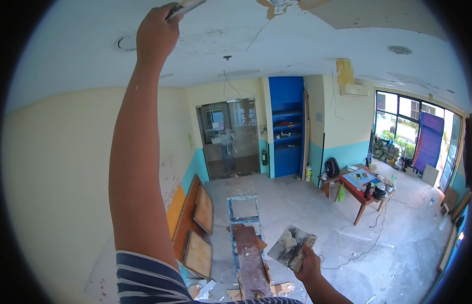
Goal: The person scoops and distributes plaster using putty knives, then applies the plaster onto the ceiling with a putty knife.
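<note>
Raised high at the upper left, my left hand (157,33) is closed round a putty knife (188,7). Its dark handle shows at the fingers and its pale blade lies close to the ceiling (210,40); I cannot tell whether it touches. Low on the right, my right hand (309,264) grips one edge of a square putty board (280,255), tilted and smeared grey. A lump of white putty (289,240) sits on the board's face. Shallow marks and a round cut-out (127,42) show in the ceiling near my left hand.
Below me a brown plank (250,256) lies by a paint-spattered blue trestle (243,220). Framed boards (198,243) lean on the left wall. A cluttered red table (355,190) stands at the right, with cables on the floor. Wires (231,83) hang from the ceiling.
</note>
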`<state>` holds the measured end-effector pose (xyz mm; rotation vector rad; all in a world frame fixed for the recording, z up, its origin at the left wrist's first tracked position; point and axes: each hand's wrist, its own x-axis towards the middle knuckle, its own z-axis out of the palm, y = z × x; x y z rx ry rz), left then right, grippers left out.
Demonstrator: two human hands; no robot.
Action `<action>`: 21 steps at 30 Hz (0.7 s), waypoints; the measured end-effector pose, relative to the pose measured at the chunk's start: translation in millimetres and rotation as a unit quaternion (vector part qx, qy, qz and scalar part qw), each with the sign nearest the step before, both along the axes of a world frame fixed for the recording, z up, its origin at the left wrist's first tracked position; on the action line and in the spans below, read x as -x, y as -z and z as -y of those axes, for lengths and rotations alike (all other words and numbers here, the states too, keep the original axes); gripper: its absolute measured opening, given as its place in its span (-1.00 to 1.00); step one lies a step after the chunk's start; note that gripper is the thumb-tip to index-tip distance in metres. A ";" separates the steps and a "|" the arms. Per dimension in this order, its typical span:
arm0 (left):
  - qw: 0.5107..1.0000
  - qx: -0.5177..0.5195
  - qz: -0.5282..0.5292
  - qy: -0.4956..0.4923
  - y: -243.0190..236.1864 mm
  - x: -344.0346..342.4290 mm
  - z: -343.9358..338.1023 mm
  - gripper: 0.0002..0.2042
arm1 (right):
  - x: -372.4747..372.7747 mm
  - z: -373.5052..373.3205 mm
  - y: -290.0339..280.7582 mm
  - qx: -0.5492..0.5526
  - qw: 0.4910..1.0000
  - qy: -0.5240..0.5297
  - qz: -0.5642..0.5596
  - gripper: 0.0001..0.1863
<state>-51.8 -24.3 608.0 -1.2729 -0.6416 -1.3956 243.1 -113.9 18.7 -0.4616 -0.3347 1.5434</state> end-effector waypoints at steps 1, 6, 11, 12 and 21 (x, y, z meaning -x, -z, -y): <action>1.000 0.000 -0.001 0.002 -11.4 0.0 -5.5 -0.68 | -0.4 0.4 -0.3 0.000 1.000 0.002 -0.001 -0.55; 0.998 0.044 0.046 -0.027 -43.5 17.8 -23.4 -0.63 | -1.7 1.9 4.6 0.013 1.000 0.026 -0.007 -0.56; 0.995 0.060 0.070 -0.022 -52.1 27.8 -39.7 -0.61 | 0.5 2.7 10.5 0.017 0.998 0.052 -0.010 -0.57; 0.995 0.054 0.073 -0.030 -52.6 29.0 -42.7 -0.60 | 0.7 2.9 13.1 0.014 0.998 0.056 -0.014 -0.57; 0.993 -0.005 0.103 -0.051 -51.8 27.2 -65.8 -0.69 | 2.8 3.0 22.6 0.010 0.997 0.074 -0.003 -0.57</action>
